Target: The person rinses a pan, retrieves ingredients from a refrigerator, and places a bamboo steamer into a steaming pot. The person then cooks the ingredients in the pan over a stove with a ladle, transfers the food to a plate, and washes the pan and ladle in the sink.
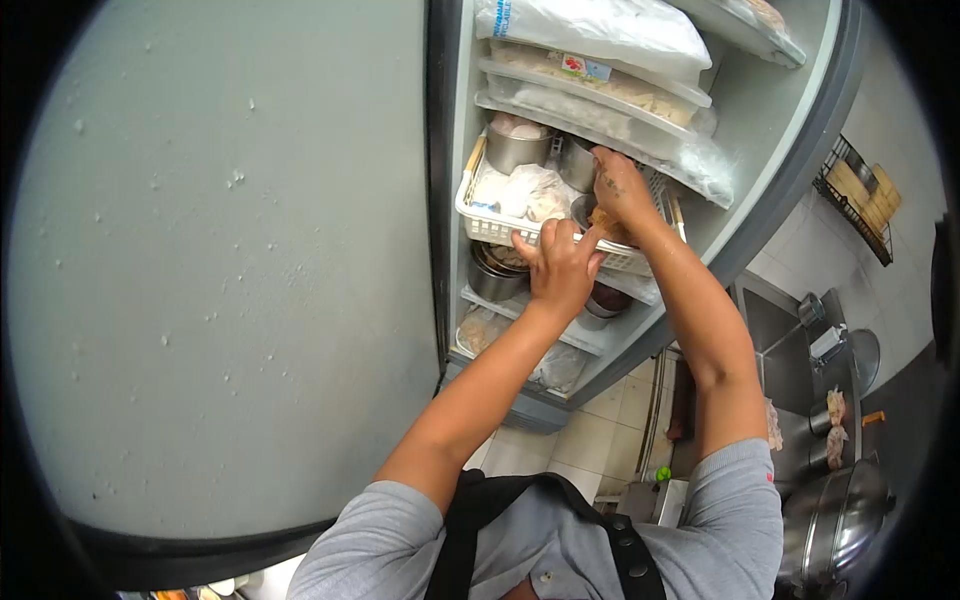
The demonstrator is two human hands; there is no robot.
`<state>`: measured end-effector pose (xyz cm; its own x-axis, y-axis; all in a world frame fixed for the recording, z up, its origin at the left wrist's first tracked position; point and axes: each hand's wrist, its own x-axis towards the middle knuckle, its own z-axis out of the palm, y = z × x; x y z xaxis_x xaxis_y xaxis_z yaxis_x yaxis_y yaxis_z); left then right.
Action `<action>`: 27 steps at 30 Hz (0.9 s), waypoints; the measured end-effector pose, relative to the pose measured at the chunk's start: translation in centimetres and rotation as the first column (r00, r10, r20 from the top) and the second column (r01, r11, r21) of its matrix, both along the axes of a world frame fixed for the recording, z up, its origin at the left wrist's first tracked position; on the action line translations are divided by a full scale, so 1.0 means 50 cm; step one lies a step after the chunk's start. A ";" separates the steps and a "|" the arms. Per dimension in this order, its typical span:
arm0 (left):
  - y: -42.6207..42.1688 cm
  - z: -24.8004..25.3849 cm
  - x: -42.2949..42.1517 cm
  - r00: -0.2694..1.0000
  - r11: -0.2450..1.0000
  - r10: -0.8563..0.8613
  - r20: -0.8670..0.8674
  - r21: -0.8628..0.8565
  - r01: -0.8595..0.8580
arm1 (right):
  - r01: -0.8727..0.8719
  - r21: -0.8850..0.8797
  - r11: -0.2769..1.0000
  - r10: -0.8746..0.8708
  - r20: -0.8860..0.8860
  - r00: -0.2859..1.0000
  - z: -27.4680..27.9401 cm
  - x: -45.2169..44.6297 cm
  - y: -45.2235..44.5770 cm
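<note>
A white plastic basket (510, 228) sits on a shelf of the open fridge, holding metal containers (518, 150) and a white plastic bag (538, 190). My left hand (562, 262) is at the basket's front rim, its fingers curled over the edge and closed on it. Inside the basket, my right hand (620, 188) reaches to the rim of a second metal container (577, 163), fingers bent round it. Something orange-brown lies just below that hand, partly hidden. My right fingertips are partly out of sight.
Clear packs of food (600, 90) are stacked above the basket. Metal pots (497, 275) stand on the shelf below. The fridge door (230, 280) fills the left. At the right are a sink (775, 315), a wire rack (855, 200) and a large steel pot (830, 525).
</note>
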<state>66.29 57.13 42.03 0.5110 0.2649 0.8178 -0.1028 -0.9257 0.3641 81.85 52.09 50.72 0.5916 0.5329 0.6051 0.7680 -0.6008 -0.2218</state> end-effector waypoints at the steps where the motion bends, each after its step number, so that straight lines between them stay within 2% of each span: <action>1: -0.004 -0.001 -0.002 1.000 1.000 -0.001 0.007 0.000 0.001 | -0.011 0.004 1.000 0.011 0.013 1.000 0.003 -0.006 -0.004; 5: -0.002 -0.009 0.004 1.000 1.000 -0.012 0.014 0.000 0.012 | -0.088 0.038 0.995 0.082 0.145 0.986 0.012 -0.046 0.002; 9: -0.001 0.000 0.003 1.000 1.000 0.011 0.028 0.016 -0.011 | -0.001 0.025 1.000 -0.004 0.177 0.984 0.052 -0.114 0.013; 12: 0.007 -0.004 0.013 0.998 1.000 -0.013 0.067 -0.020 0.014 | -0.009 0.024 1.000 0.008 0.075 0.997 0.083 -0.150 0.008; 15: 0.030 -0.014 0.023 0.996 0.999 -0.040 0.074 0.000 0.040 | -0.085 0.078 0.993 0.079 0.073 0.994 0.098 -0.173 -0.007; 18: 0.054 -0.020 0.041 0.995 0.999 -0.031 0.096 0.019 0.030 | -0.124 0.079 0.989 0.125 -0.002 0.992 0.140 -0.223 -0.037; 22: 0.082 0.030 0.060 0.973 0.995 -0.077 0.215 -0.041 0.088 | -0.155 0.144 0.977 0.169 -0.090 0.982 0.200 -0.302 -0.105; 25: 0.121 0.081 0.064 0.975 0.988 -0.151 -0.162 -0.060 0.143 | -0.144 0.186 0.972 0.174 -0.152 0.973 0.228 -0.365 -0.183; 27: 0.129 0.077 0.079 0.985 0.990 -0.129 -0.115 -0.070 0.121 | -0.089 0.177 0.980 0.123 -0.194 0.973 0.218 -0.417 -0.236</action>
<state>70.22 63.60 45.86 0.6357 0.2413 0.7332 -0.1687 -0.8835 0.4371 60.98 40.28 61.60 0.6564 0.5016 0.5635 0.7540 -0.4600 -0.4689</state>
